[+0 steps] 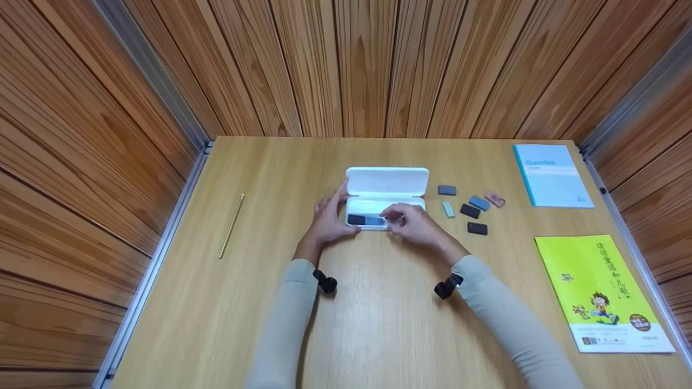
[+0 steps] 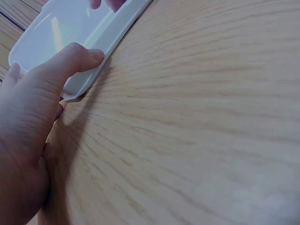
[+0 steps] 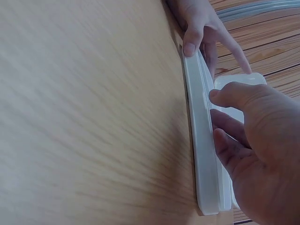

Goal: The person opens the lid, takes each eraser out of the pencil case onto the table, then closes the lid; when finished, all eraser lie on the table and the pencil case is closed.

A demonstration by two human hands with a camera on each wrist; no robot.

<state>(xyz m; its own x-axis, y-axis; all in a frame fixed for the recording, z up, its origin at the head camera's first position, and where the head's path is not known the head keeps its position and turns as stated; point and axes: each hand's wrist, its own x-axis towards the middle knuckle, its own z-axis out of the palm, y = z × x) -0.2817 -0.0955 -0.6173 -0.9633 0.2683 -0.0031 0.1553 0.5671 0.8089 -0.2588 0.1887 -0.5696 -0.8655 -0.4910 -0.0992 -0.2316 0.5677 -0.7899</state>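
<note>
A white pencil case [image 1: 387, 181] lies on the table with its lid raised at the back. Inside its tray, a black eraser [image 1: 356, 219] and a blue-grey eraser [image 1: 374, 220] sit side by side toward the front left. My left hand [image 1: 328, 219] grips the case's left end, its thumb [image 2: 86, 60] at the front edge and a finger reaching up to the lid. Over the front right of the tray is my right hand [image 1: 413, 222], its fingertips dipping behind the front wall near the blue-grey eraser. Thumb and fingers stand apart in the right wrist view, nothing visible between them.
Several loose erasers [image 1: 470, 210] lie right of the case. A gold pencil-like stick [image 1: 232, 226] lies at the left. On the right are a light-blue booklet [image 1: 557, 175] and a yellow-green book [image 1: 600, 292]. Wood-panelled walls [image 1: 367, 70] surround the table.
</note>
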